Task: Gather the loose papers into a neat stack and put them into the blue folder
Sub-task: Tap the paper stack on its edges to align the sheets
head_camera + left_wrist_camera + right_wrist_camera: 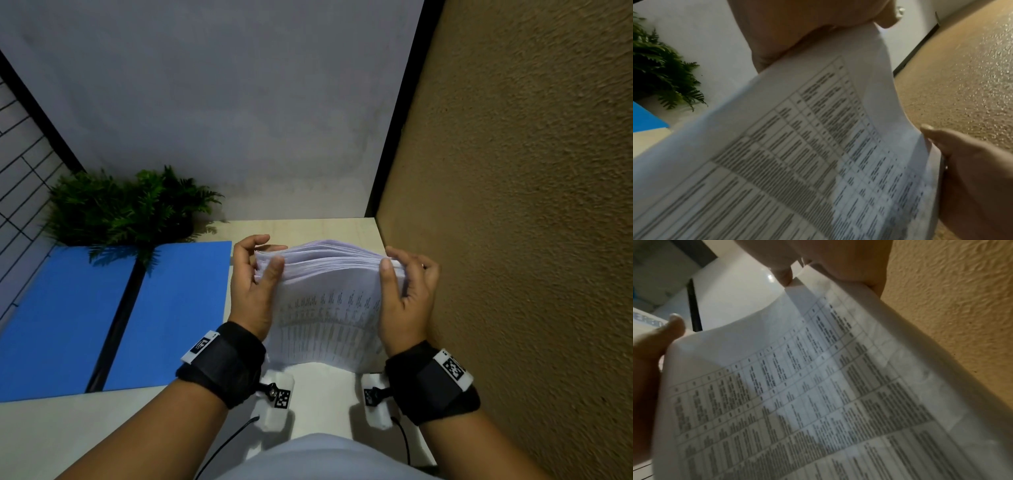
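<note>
Left hand (pixel 253 291) and right hand (pixel 407 294) clamped on opposite side edges of the paper stack (pixel 329 308), thumbs on the printed top sheet, fingers curled behind. Stack upright between both hands, sheets bowed and fanned, blurred tables of print. Left of the left hand: blue folder (pixel 171 308), flat, open, matte.

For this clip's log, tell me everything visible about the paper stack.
The paper stack is a thick bundle of white sheets. The top sheet carries a printed table with gridlines and small text, too blurred to read. The far edges fan apart unevenly, and the stack bows between the hands. The left hand grips its left side and the right hand its right side, thumbs on top. It is held over the pale table, right of the open blue folder; whether its near edge rests on the table cannot be told.
</note>
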